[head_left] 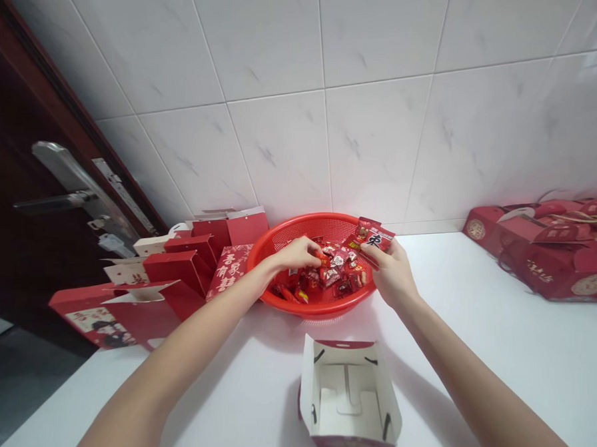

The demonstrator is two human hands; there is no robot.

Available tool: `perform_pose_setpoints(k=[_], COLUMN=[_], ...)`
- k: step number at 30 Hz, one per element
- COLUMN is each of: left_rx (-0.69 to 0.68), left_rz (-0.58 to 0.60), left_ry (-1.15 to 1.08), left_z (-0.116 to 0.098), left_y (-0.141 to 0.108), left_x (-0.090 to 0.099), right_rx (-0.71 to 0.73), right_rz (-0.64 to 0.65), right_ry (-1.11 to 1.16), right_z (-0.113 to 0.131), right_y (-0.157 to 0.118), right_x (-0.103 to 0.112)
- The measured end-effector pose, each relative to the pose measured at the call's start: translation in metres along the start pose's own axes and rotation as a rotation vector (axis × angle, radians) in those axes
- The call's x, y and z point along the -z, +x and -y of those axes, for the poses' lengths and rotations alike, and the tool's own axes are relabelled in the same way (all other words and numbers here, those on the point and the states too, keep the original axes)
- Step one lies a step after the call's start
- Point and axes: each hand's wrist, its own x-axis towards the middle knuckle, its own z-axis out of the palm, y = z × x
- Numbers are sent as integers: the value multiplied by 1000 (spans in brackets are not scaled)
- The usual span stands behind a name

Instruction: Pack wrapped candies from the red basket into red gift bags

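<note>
A red plastic basket (313, 309) with perforated sides holds many small wrapped candies (334, 273), mostly in red wrappers. My left hand (300, 253) reaches into it, its fingers pinched at a small orange-red wrapped candy (323, 257). Over the basket's right rim, my right hand (391, 265) grips red snack packets (376, 236), one printed with a large dark character, between thumb and fingers. In front of the basket stands an open gift box (348, 394), red outside and white inside, with its flaps up and nothing in it.
Several open red and white gift boxes (181, 270) stand at the left, beside a flat red printed box (228, 270). Closed red boxes (555, 257) with cord handles sit at the right against the tiled wall (285, 151). A dark door (35, 164) with a metal handle is at far left.
</note>
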Motion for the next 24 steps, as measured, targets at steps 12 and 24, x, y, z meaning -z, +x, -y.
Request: perform_pose_setpoints(k=[12,24], left_rx=[19,105], left_rz=[-108,262], left_ry=[-273,673], left_z=[7,-13], left_y=[5,-19], left_x=[-1,-3], right_rx=[-12,-3], right_rz=[-15,-23], right_ry=[8,-1], right_z=[1,-1], right_y=[-1,1], right_x=[-1,0])
